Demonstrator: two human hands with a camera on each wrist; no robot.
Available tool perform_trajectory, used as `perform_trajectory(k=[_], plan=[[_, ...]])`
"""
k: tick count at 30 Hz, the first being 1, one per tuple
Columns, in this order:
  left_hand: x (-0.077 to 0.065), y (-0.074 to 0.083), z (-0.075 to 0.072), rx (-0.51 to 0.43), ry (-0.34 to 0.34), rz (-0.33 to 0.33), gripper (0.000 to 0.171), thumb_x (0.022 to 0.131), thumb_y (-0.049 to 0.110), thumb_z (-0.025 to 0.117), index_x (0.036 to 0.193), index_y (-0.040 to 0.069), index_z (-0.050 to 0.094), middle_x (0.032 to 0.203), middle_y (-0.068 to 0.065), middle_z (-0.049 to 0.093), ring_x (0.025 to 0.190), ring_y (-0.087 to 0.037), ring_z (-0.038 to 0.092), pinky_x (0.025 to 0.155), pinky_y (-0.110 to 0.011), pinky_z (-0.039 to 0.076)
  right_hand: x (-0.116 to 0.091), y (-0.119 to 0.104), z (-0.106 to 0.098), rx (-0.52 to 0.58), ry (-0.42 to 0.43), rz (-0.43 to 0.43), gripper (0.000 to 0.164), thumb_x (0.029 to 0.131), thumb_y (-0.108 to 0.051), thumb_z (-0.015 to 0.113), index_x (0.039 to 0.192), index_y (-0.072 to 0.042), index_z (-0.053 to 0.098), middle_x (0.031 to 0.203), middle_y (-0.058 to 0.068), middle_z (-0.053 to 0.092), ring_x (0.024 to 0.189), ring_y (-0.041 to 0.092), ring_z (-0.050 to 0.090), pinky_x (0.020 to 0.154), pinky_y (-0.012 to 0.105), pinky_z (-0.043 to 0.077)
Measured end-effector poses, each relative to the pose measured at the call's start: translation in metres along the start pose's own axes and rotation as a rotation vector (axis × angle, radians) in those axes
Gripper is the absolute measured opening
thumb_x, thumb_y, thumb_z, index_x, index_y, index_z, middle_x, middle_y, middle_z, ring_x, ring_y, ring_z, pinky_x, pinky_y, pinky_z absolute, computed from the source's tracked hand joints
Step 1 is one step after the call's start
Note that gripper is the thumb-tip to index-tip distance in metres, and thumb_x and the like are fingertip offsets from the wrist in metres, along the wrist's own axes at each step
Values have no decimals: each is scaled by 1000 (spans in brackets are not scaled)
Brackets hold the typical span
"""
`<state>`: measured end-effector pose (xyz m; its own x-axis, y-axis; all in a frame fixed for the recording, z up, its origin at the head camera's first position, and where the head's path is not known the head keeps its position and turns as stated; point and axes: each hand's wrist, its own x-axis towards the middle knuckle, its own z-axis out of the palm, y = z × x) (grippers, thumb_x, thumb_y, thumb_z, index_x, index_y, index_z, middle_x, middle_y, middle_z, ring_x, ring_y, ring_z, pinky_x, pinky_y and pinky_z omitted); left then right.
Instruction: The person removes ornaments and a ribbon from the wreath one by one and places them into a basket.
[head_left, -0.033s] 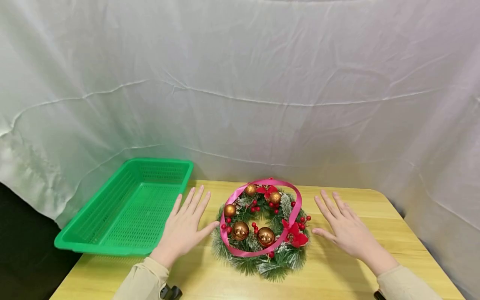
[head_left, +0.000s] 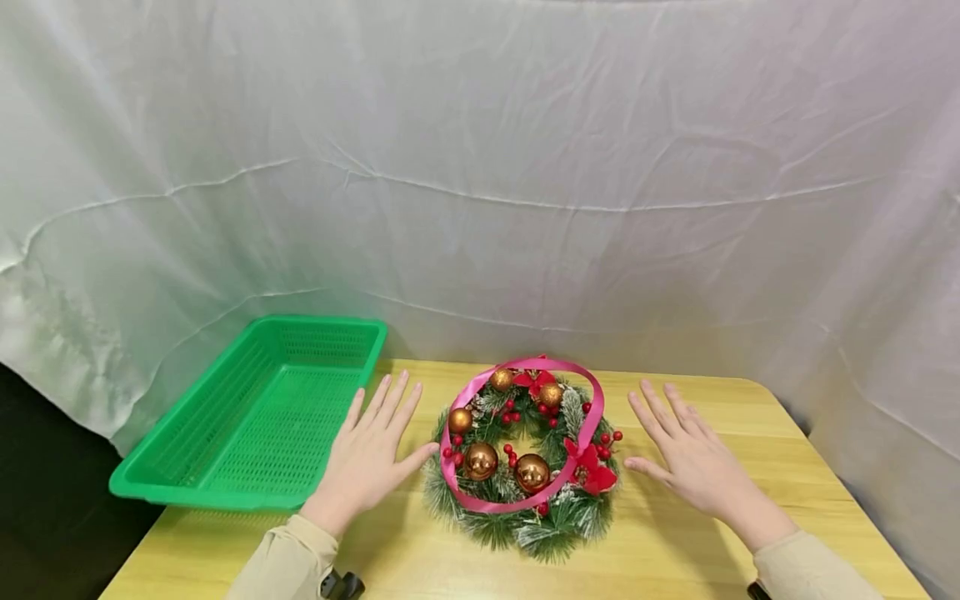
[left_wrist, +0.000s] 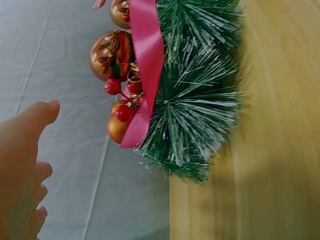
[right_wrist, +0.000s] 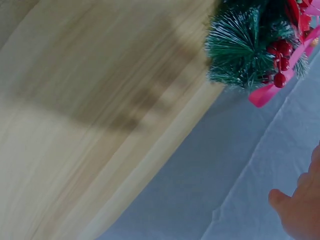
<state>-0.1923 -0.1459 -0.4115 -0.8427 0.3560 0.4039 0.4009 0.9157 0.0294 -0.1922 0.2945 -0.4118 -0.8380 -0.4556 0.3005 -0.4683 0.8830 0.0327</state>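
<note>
On either side of the wreath [head_left: 507,482], left grip [head_left: 367,458] and right grip [head_left: 692,456] spread empty, cropped in their wrist views.

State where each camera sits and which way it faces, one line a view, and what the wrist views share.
Head: on the person's head, facing forward and down at the wreath, green basket and table; left hand, right hand and sleeves show.
Left wrist: on that wrist, facing the wreath close up; part of the left hand shows at the left edge.
Right wrist: on that wrist, facing mostly table; part of the right hand shows at lower right.
Shared: wreath, pink ribbon, table, cloth.
</note>
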Motion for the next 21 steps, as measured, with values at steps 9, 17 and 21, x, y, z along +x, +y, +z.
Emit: perform_trajectory(k=[9,17,21], plan=[[-3,3,-1,-33,38,16,82,91,67,39,152,16,22,158,-4,10,145,-24,5,115,-46,-4,-3,-1,1,12,13,-14,89,90,-52,58,155,-17,9,160,7,4,144,30,-2,113,32,-10],[1,31,-8,-73,62,69,78,92,62,44,152,18,23,157,-3,16,144,-23,10,116,-47,-1,-5,-5,4,30,-25,-4,88,91,-56,54,155,-17,8,160,7,3,144,32,-1,113,40,-5],[2,52,-9,-114,51,89,80,91,60,48,153,20,17,158,1,12,144,-21,7,116,-48,0,-4,-6,5,45,-31,0,89,90,-51,58,155,-17,8,159,7,4,144,33,0,113,40,-5]])
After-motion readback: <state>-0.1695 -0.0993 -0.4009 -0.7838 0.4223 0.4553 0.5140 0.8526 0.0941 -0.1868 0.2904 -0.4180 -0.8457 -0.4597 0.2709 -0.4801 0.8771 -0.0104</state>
